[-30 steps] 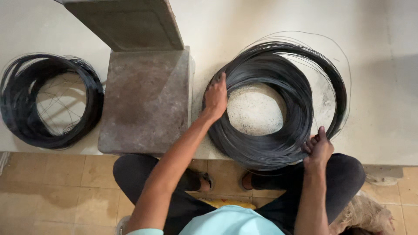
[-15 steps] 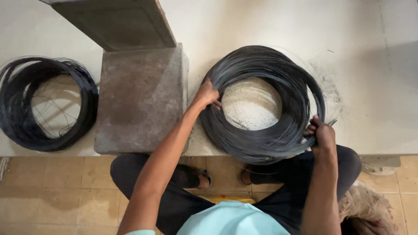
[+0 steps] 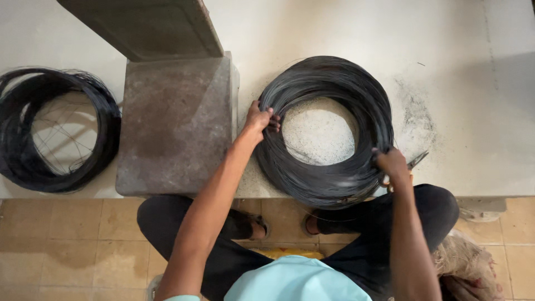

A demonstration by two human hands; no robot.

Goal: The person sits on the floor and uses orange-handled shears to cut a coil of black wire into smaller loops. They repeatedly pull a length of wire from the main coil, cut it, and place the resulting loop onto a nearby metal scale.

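Black wire coil [image 3: 329, 178] overhanging platform edge [image 3: 490, 192], both hands gripping.

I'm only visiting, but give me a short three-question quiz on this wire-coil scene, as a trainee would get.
1. True or false: both hands grip the same wire coil.
2. Which hand also holds a small tool with orange handles? A) left hand B) right hand
3. What lies directly left of that coil?

Key:
1. True; the fingers close on opposite sides of its ring.
2. B.
3. A grey stone block; a second coil lies beyond it.
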